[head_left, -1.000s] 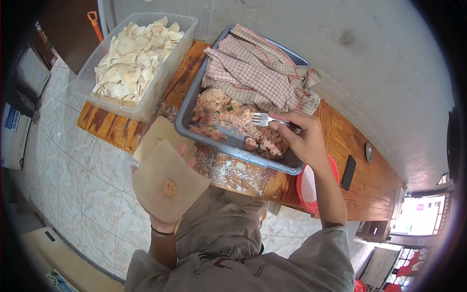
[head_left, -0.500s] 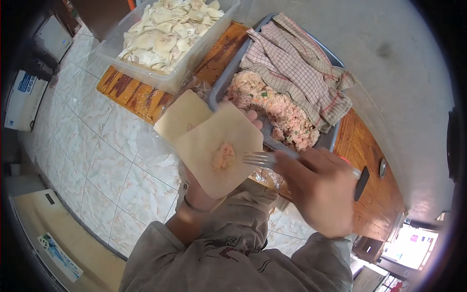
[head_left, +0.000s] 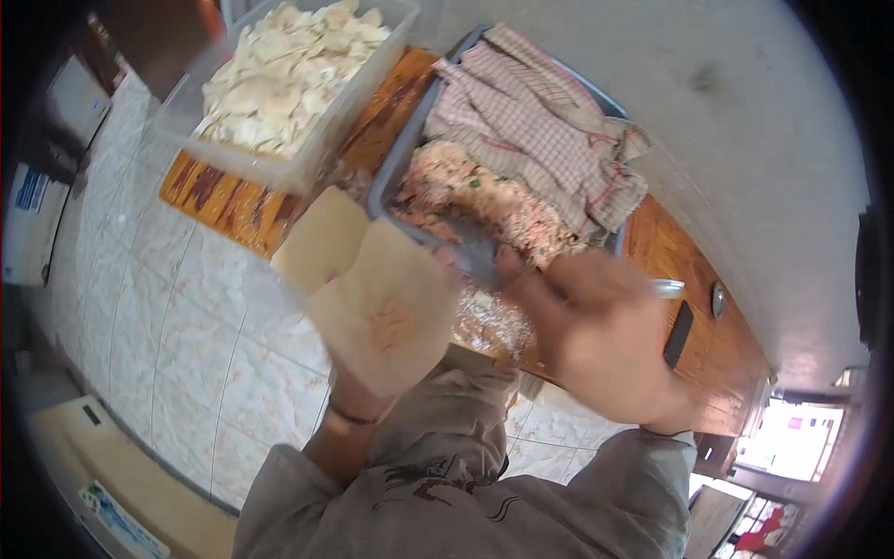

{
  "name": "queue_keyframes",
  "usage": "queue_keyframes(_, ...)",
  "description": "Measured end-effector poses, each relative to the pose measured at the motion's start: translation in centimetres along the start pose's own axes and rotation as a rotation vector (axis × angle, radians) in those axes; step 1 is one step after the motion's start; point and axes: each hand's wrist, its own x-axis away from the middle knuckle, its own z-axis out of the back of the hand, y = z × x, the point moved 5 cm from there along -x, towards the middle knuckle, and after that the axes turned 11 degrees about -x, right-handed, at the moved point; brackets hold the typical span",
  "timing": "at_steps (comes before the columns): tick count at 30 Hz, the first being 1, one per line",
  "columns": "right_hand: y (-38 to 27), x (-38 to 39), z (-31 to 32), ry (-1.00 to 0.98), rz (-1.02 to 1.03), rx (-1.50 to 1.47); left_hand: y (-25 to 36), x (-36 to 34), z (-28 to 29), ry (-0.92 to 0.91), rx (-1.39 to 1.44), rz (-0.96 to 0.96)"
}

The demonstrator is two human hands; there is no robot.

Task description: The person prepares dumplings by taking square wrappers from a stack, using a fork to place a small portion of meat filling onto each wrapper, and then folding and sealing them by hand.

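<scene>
My left hand is closed on square dough wrappers, mostly hidden under them, with fingertips showing at the far edge. The front wrapper bears a small smear of pink filling; another wrapper sticks out behind it on the left. My right hand, blurred, is closed on a fork whose metal handle end shows past the knuckles; its tines are blurred or hidden. That hand is at the near edge of a grey tray holding pink minced filling with green bits.
A checked cloth covers the tray's far part. Left of it, a clear plastic tub holds many folded dumplings. Both stand on a wooden table. A black flat object and a small round metal piece lie at right.
The fork's tines, seen beside the wrapper before, no longer show clearly as my right hand has turned toward the tray. The filling on the wrapper looks flatter. The whole view has shifted slightly.
</scene>
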Motion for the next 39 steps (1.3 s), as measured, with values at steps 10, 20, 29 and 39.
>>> queue_keyframes(10,10.9,-2.5,-11.1,-0.223,-0.264,0.122,-1.0,2.9,-2.8,-0.508,-0.071,0.363)
queue_keyframes(20,4.2,6.2,-2.9,0.267,-0.344,-0.193,-7.9,0.8,2.1,0.092,0.450,0.487)
queue_keyframes(29,4.3,28.4,-7.6,0.083,-1.142,0.188,-11.3,1.4,1.1,-0.086,-0.051,0.690)
queue_keyframes(39,2.2,17.8,-3.6,0.351,-0.729,-0.059,-11.4,0.5,0.0,-0.212,-0.147,0.627)
